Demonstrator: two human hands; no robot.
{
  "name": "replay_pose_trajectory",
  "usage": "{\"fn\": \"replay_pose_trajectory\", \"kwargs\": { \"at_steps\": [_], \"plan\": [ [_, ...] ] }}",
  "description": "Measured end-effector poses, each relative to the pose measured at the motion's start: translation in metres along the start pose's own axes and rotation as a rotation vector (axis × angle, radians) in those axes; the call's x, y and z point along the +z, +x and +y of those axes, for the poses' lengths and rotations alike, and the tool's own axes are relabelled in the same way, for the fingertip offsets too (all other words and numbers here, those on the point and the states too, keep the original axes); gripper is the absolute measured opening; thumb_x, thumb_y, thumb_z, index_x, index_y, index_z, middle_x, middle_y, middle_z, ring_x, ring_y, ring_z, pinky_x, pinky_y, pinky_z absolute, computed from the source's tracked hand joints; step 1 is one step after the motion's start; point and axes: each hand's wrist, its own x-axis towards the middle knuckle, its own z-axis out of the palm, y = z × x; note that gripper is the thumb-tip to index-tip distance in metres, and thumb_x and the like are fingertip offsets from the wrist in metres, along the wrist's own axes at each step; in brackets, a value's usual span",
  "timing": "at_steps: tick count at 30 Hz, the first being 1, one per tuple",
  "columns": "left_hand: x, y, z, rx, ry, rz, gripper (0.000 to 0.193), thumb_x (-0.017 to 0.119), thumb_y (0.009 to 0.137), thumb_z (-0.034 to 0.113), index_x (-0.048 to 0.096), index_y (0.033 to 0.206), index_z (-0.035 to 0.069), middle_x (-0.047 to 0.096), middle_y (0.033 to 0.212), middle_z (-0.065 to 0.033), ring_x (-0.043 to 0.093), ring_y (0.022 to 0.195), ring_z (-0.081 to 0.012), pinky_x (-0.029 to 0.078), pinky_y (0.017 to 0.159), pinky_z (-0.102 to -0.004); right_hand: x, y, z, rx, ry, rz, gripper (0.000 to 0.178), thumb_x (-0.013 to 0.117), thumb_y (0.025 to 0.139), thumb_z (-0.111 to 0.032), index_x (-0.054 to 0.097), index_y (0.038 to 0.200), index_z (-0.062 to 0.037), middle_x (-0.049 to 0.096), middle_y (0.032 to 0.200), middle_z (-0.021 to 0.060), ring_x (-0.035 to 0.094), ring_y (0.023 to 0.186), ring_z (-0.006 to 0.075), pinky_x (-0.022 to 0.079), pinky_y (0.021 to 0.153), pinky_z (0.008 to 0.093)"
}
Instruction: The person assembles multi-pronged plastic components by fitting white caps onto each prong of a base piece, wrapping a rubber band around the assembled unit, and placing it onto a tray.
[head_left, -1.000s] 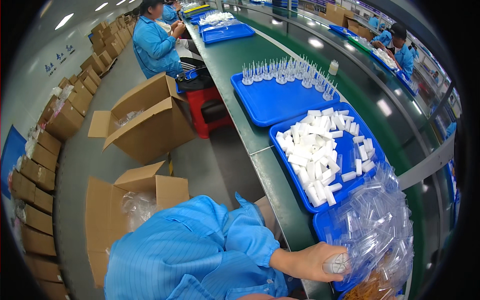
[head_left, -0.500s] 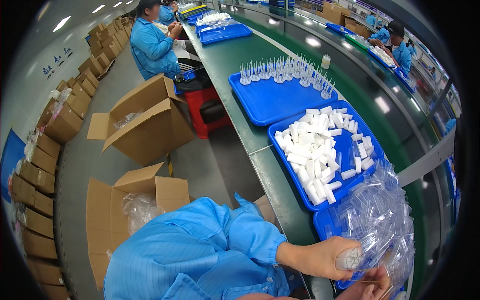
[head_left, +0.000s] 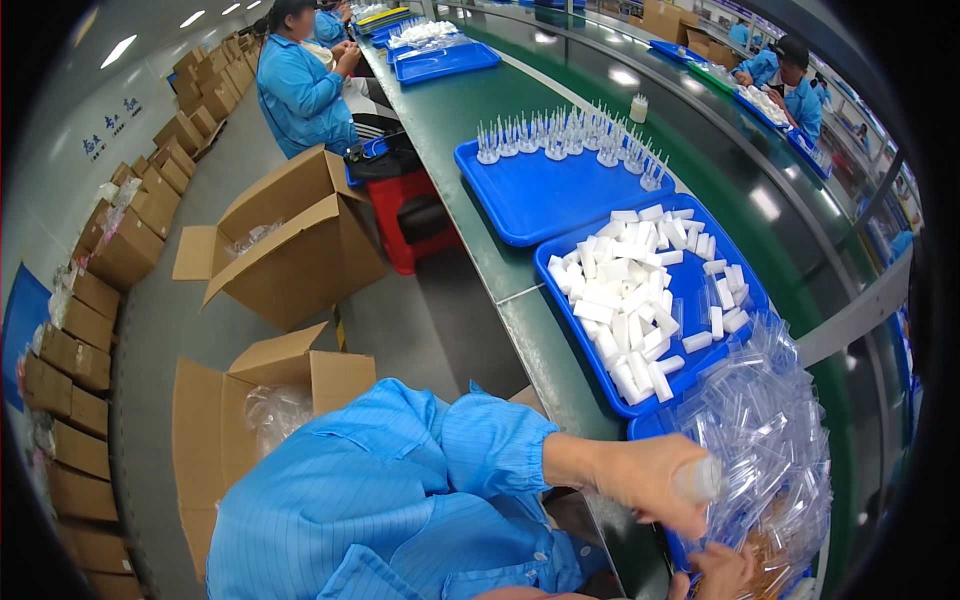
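Note:
My left hand [head_left: 645,480] is closed around a short, whitish translucent cylinder [head_left: 700,480], its round end turned up and blurred. Below it, at the lower edge, my right hand [head_left: 728,570] has its thumb and fingers apart, with nothing visible between them. Thin amber-coloured strands [head_left: 772,545] lie right beside its fingers. Both hands are over the near side of a heap of clear plastic tubes [head_left: 760,420], which covers most of a blue tray [head_left: 650,425]. Part of the right hand is cut off by the picture's edge.
Another blue tray [head_left: 562,300] beyond the heap holds many white blocks [head_left: 625,300]. Farther on, a blue tray [head_left: 520,205] bears clear pronged pieces [head_left: 555,145]. Open cardboard boxes [head_left: 290,250] stand on the floor at left, near a red stool [head_left: 405,225]. Co-workers [head_left: 305,85] sit farther along.
My left hand has tilted and risen slightly with the cylinder. My right hand has moved left and down, away from the cylinder's end, uncovering the amber strands.

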Motion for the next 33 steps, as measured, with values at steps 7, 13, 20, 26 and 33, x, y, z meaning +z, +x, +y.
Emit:
{"fn": "replay_pose_trajectory", "kwargs": {
  "at_steps": [7,13,20,26,33],
  "plan": [
    [0.042,0.005,0.011,0.385,0.055,0.430,0.043,0.084,0.077,0.022,0.063,0.111,0.005,0.063,0.104,-0.0072,0.062,0.098,-0.0185,0.048,0.085,-0.0304,0.002,0.005,-0.049,0.241,1.885,0.975,0.068,0.035,0.099,-0.063,0.065,0.116,-0.0042,0.072,0.091,0.0086,0.063,0.089,0.0204,0.039,0.082,0.0383],
    [0.076,-0.005,-0.001,0.518,0.173,-0.147,0.028,0.080,0.081,0.019,0.068,0.104,0.007,0.070,0.096,-0.0093,0.067,0.086,-0.0237,0.053,0.075,-0.0342,0.038,0.040,-0.032,0.619,0.507,0.804,0.049,0.051,0.100,-0.029,0.052,0.132,0.0075,0.061,0.122,0.0281,0.062,0.113,0.0388,0.045,0.102,0.0485],
    [0.037,-0.004,0.011,0.310,0.373,0.038,0.094,0.071,0.070,0.009,0.024,0.151,0.006,0.068,0.089,-0.0159,0.068,0.072,-0.0344,0.053,0.065,-0.0372,0.021,0.023,-0.050,0.135,1.099,0.558,0.068,0.077,0.085,-0.022,0.047,0.140,0.0060,0.055,0.131,0.0221,0.056,0.117,0.0348,0.045,0.098,0.0435],
    [0.052,0.001,-0.027,0.238,0.631,-0.052,0.107,0.071,0.073,0.011,0.005,0.157,0.003,0.068,0.087,-0.0179,0.068,0.073,-0.0352,0.053,0.066,-0.0385,0.009,0.016,-0.049,0.072,0.505,0.074,0.029,0.071,0.080,-0.008,0.058,0.105,-0.0039,0.055,0.101,0.0139,0.054,0.097,0.0287,0.043,0.090,0.0402],
    [0.029,0.000,-0.012,0.091,0.240,0.161,0.077,0.078,0.081,0.011,0.039,0.147,0.005,0.058,0.124,-0.0092,0.059,0.111,-0.0156,0.049,0.093,-0.0285,0.033,-0.005,-0.043,0.154,0.183,0.307,0.063,0.082,0.071,-0.014,0.056,0.128,-0.0078,0.046,0.138,0.0228,0.047,0.122,0.0411,0.043,0.097,0.0493]
  ]
}}
